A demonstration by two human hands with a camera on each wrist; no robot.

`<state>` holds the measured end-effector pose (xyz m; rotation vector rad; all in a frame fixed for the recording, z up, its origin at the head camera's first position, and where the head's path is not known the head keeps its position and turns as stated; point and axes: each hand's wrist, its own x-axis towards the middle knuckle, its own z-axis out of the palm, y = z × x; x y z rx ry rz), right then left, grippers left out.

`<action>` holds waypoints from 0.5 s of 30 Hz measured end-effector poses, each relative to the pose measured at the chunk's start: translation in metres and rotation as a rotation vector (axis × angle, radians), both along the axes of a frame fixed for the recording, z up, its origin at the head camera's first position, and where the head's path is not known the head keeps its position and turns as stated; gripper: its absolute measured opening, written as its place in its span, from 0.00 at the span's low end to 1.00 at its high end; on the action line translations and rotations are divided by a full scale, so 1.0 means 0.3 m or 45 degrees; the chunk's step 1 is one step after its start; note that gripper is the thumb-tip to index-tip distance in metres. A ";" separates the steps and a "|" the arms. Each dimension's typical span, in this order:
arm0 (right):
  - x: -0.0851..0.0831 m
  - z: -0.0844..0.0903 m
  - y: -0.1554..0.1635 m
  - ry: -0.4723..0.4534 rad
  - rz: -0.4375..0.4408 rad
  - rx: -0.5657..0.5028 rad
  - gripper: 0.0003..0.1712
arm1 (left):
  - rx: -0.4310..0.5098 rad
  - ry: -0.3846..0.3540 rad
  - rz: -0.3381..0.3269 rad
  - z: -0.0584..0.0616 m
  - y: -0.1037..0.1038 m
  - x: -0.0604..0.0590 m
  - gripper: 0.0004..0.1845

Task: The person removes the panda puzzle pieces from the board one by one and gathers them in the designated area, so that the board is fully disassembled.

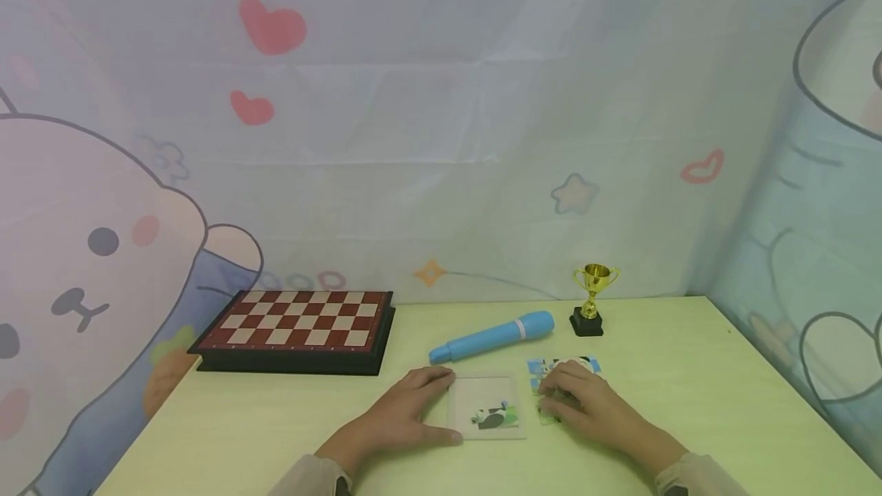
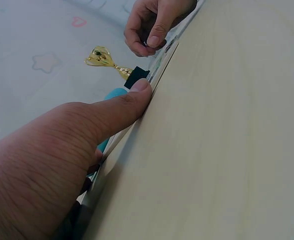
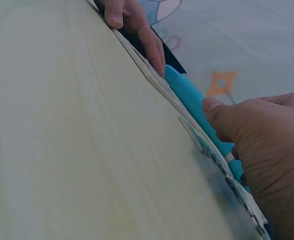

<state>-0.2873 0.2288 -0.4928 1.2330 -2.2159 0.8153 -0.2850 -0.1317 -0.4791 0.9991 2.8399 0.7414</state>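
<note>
A white square puzzle tray (image 1: 462,408) lies at the front middle of the table in the head view. Inside it, at the lower right, sits a puzzle piece (image 1: 494,416) printed in green, black and white. My left hand (image 1: 406,413) rests along the tray's left side, thumb by the near corner and fingers by the far one. Right of the tray, several loose puzzle pieces (image 1: 536,367) lie partly hidden under my right hand (image 1: 589,404). Its fingers bend loosely over them, and in the right wrist view the thumb (image 3: 215,107) is raised above the pieces.
A blue pen-shaped stick (image 1: 485,341) lies slanted behind the tray. To its right stands a small gold trophy cup (image 1: 594,282) on a black base. A red-and-white chessboard box (image 1: 299,320) sits at the back left. Behind the table hangs a printed cloth (image 1: 386,136).
</note>
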 end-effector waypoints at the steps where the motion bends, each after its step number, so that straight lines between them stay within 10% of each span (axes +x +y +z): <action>1: 0.002 0.001 -0.008 0.004 -0.004 0.001 0.14 | -0.002 0.000 0.000 0.000 0.000 0.000 0.53; 15: 0.014 0.014 -0.160 -0.029 -0.038 0.129 0.08 | -0.009 0.008 0.007 -0.003 0.002 -0.001 0.52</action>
